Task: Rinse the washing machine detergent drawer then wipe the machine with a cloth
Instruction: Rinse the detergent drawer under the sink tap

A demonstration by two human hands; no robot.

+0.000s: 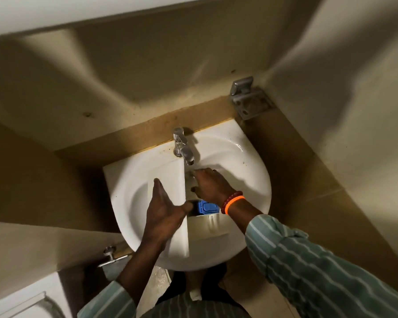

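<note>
Head view, starting nearest to us: our two striped sleeves [308, 267] reach forward over the near rim of the white basin [251, 171], which sits in a corner of tan walls. The detergent drawer [170, 180] lies in the basin with its long axis running from the near rim toward the tap, its white front panel on the left and its compartments on the right. A blue insert [207, 207] sits in the compartments near the drawer's middle.

Our left hand [164, 214] lies against the front panel with fingers straight along it and the thumb hooked over the panel's edge beside the blue insert, steadying the drawer; it is the nearer hand. Our right hand [210, 184], with red and orange bands [233, 201] at the wrist, reaches further in, over the far compartments, fingers stretched toward the spout. Whether its fingertips touch the drawer or only hover above it, we cannot tell. The hands are apart, one on each side of the drawer's long edge.

Beyond them the chrome tap [182, 145] stands at the basin's back edge, its spout just past the drawer's far end. We cannot make out a water stream. We judge the rinsing is under way, with the cloth step not yet begun.

A metal soap holder [251, 99] is fixed in the far right corner.
</note>
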